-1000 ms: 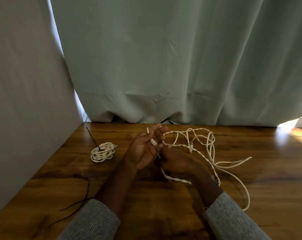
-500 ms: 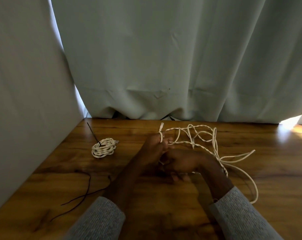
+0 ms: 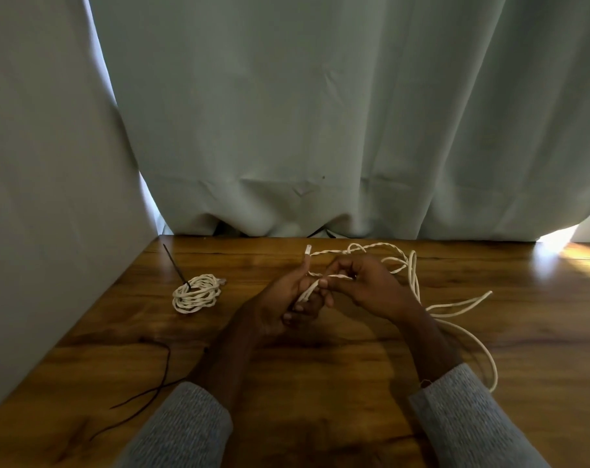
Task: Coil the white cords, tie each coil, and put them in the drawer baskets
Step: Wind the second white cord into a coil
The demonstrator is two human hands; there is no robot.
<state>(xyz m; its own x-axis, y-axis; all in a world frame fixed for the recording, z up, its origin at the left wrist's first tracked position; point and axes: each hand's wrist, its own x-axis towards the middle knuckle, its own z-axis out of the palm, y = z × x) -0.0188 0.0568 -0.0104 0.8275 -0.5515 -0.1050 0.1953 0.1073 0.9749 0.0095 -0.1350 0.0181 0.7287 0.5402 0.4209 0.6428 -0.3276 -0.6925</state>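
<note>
Compared with 1 second ago, the 2 hands have drawn slightly apart and a short stretch of the loose white cord now runs taut between them, where before they were pressed together around the cord's end. The left hand has turned so its thumb points up, with the plug end standing above the thumb tip and the cord passing down through its curled fingers; it grips the cord. The right hand pinches the cord just beside the left fingertips, fingers curled over it. This looks like the start of the first wrap of a new coil: the end is anchored in the left hand and the right hand is feeding length toward it. Most of this cord lies unwound in loops on the wooden table behind and to the right of the right hand, trailing down past the right sleeve, so coiling has barely begun. The finished coil sits well apart to the left, apparently unmoved, with a dark tie sticking up from it; another dark strand lies near the left sleeve. No drawer baskets are in view
</note>
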